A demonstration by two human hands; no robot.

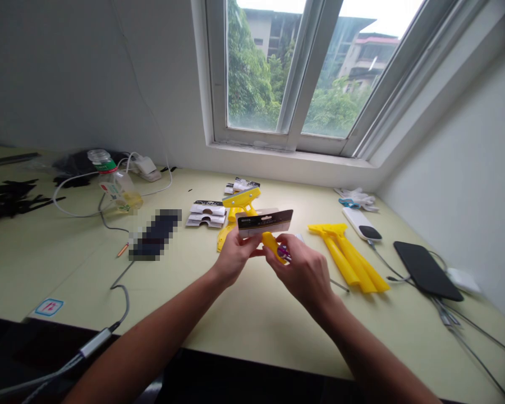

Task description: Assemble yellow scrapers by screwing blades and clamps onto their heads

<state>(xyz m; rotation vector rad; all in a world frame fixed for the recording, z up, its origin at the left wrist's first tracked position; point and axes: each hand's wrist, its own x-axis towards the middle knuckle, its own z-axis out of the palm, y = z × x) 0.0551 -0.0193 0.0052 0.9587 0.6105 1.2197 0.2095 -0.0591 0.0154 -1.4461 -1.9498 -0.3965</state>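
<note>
Just above the desk, both my hands are close together around a small yellow plastic piece [271, 245]. My left hand [231, 261] is closed, pinching a printed packaging card [267, 223] with a black top strip and a hang hole. Closed on the yellow piece is my right hand [305, 264], and something small and purple [283, 252] shows between its fingers, too hidden to name. Behind the card, a yellow scraper head [243, 197] rests with other yellow parts [223, 238], partly covered. Several yellow handles [348, 261] lie to the right of my right hand.
Folded packaging cards [206, 214] lie left of the scraper head. A plastic bottle [116, 185] holding yellowish liquid stands at the back left. A white power bank [362, 223], a black phone [427, 269] and cables occupy the right. White gloves [359, 198] lie near the window wall.
</note>
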